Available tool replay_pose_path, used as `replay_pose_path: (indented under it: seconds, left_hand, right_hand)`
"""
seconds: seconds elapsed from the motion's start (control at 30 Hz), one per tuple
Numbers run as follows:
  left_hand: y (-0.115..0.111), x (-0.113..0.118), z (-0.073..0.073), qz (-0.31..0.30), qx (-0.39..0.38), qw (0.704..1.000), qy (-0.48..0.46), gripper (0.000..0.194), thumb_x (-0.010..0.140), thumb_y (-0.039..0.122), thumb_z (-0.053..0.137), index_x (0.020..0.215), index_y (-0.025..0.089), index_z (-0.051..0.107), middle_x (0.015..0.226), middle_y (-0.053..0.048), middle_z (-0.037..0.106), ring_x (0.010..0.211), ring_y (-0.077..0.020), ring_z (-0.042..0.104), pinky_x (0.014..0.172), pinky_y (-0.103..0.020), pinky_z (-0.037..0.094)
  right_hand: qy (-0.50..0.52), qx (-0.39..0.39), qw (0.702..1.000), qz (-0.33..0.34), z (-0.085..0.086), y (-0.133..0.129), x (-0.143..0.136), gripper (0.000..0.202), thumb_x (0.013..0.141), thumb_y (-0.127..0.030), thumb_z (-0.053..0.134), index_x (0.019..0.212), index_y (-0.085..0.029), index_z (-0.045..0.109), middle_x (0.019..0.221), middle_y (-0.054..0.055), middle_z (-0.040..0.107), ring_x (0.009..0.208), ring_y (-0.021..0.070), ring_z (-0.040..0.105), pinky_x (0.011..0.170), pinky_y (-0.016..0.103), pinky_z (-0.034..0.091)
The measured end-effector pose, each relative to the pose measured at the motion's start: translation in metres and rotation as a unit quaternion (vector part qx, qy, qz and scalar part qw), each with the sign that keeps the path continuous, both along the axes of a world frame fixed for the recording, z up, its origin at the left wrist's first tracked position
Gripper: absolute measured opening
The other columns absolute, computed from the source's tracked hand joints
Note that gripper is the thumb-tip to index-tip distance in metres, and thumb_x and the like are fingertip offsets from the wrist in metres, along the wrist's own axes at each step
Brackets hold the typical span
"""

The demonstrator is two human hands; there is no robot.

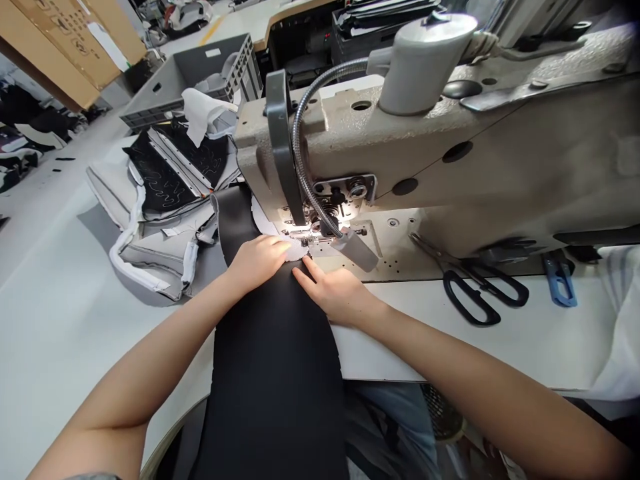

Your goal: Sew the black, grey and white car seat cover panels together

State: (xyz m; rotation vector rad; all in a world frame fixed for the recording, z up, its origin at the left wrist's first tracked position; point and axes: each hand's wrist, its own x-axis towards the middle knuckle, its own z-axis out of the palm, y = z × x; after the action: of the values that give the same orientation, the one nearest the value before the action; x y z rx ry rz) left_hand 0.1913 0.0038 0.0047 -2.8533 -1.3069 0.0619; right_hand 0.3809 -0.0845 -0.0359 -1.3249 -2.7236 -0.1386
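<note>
A long black leather-like panel [275, 373] runs from my lap up to the sewing machine [345, 147], and its far end curls up left of the machine head. My left hand [257, 263] is closed, its fingers together on a pale fabric piece [296, 251] over the panel, close to the lit needle area. My right hand [343, 293] lies on the panel's right edge, thumb and index finger stretched towards the pale piece; its other fingers are partly hidden. The pale piece reaches the presser foot [306, 241]. I cannot make out the needle tip.
Black-handled scissors [473, 283] lie right of the needle area, partly on the machine bed. Farther right is a blue thread snipper [560, 280]. Sewn grey and black pieces [165, 193] are heaped at the left, before a grey crate [187, 73]. White fabric [623, 327] hangs at the right edge.
</note>
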Motion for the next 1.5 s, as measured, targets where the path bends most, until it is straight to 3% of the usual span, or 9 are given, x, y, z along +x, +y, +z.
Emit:
replay_pose_path:
  seconds: [0.13, 0.23, 0.33, 0.5, 0.77, 0.9, 1.03, 1.27, 1.5]
  left_hand:
    - [0.008, -0.002, 0.013, -0.017, -0.013, 0.999, 0.038, 0.035, 0.087, 0.034, 0.055, 0.121, 0.029, 0.062, 0.122, 0.001, 0.064, 0.115, -0.0215, 0.055, 0.094, -0.030, 0.046]
    - [0.014, -0.003, 0.015, -0.063, 0.021, 0.996, 0.066, 0.030, 0.084, 0.033, 0.058, 0.111, 0.025, 0.068, 0.113, -0.002, 0.068, 0.108, -0.0240, 0.059, 0.092, -0.035, 0.046]
    - [0.015, -0.003, 0.007, -0.107, 0.082, 0.990, 0.033, 0.025, 0.087, 0.025, 0.051, 0.100, 0.022, 0.072, 0.101, -0.004, 0.072, 0.096, -0.0229, 0.063, 0.087, -0.037, 0.048]
    - [0.008, -0.005, -0.008, -0.103, 0.146, 0.982, -0.065, 0.025, 0.091, 0.023, 0.048, 0.098, 0.022, 0.073, 0.093, -0.004, 0.072, 0.089, -0.0201, 0.062, 0.079, -0.033, 0.048]
    - [0.011, 0.008, -0.010, -0.223, 0.212, 0.950, -0.059, 0.024, 0.089, 0.012, 0.047, 0.086, 0.015, 0.071, 0.080, -0.006, 0.069, 0.079, -0.0193, 0.060, 0.075, -0.032, 0.046]
    - [0.013, 0.011, -0.012, -0.204, 0.193, 0.959, -0.041, 0.025, 0.090, 0.013, 0.047, 0.080, 0.016, 0.071, 0.073, -0.005, 0.067, 0.076, -0.0195, 0.061, 0.074, -0.033, 0.044]
    - [0.014, 0.009, -0.013, -0.194, 0.183, 0.962, -0.062, 0.027, 0.090, 0.015, 0.047, 0.077, 0.017, 0.070, 0.076, -0.004, 0.069, 0.077, -0.0191, 0.061, 0.074, -0.032, 0.043]
    - [0.015, 0.011, -0.005, -0.254, 0.140, 0.956, -0.042, 0.030, 0.092, 0.011, 0.042, 0.076, 0.015, 0.066, 0.075, -0.004, 0.069, 0.076, -0.0176, 0.061, 0.078, -0.031, 0.042]
    - [0.019, 0.006, -0.011, -0.252, 0.131, 0.958, -0.046, 0.026, 0.091, 0.009, 0.043, 0.095, 0.015, 0.068, 0.086, -0.004, 0.071, 0.089, -0.0188, 0.062, 0.088, -0.032, 0.042]
  right_hand:
    - [-0.014, -0.049, 0.999, 0.012, 0.012, 0.002, 0.001, 0.066, 0.075, -0.021, 0.050, 0.140, -0.012, 0.041, 0.143, 0.028, 0.038, 0.051, 0.0152, 0.055, 0.045, 0.029, 0.029]
    - [-0.026, -0.059, 0.998, 0.010, 0.017, 0.003, -0.001, 0.063, 0.080, -0.026, 0.046, 0.141, -0.015, 0.039, 0.143, 0.029, 0.037, 0.052, 0.0185, 0.058, 0.045, 0.029, 0.031]
    - [-0.038, -0.071, 0.997, -0.002, 0.017, 0.002, -0.006, 0.063, 0.082, -0.026, 0.044, 0.144, -0.017, 0.034, 0.141, 0.031, 0.038, 0.054, 0.0208, 0.060, 0.046, 0.029, 0.034]
    - [-0.033, -0.101, 0.994, -0.007, 0.015, 0.002, -0.010, 0.063, 0.085, -0.028, 0.044, 0.146, -0.021, 0.031, 0.142, 0.034, 0.034, 0.055, 0.0207, 0.060, 0.048, 0.029, 0.037]
    - [-0.008, -0.103, 0.994, -0.031, 0.014, 0.011, -0.027, 0.066, 0.082, -0.024, 0.048, 0.145, -0.015, 0.031, 0.136, 0.037, 0.039, 0.060, 0.0218, 0.060, 0.051, 0.029, 0.038]
    - [-0.001, -0.083, 0.995, -0.061, 0.010, 0.008, -0.039, 0.071, 0.082, -0.025, 0.048, 0.148, -0.012, 0.025, 0.135, 0.040, 0.037, 0.061, 0.0241, 0.061, 0.048, 0.029, 0.036]
    - [-0.026, -0.060, 0.996, -0.056, 0.009, 0.003, -0.040, 0.064, 0.086, -0.012, 0.037, 0.148, -0.004, 0.023, 0.132, 0.044, 0.037, 0.062, 0.0261, 0.062, 0.047, 0.030, 0.035]
    - [-0.016, -0.018, 0.999, -0.037, 0.003, 0.004, -0.038, 0.058, 0.086, -0.006, 0.030, 0.144, 0.000, 0.032, 0.125, 0.044, 0.044, 0.061, 0.0256, 0.063, 0.046, 0.030, 0.036]
    - [-0.026, -0.002, 0.999, -0.038, 0.000, 0.005, -0.037, 0.058, 0.087, -0.009, 0.031, 0.144, -0.001, 0.031, 0.126, 0.043, 0.044, 0.060, 0.0251, 0.063, 0.043, 0.029, 0.035]
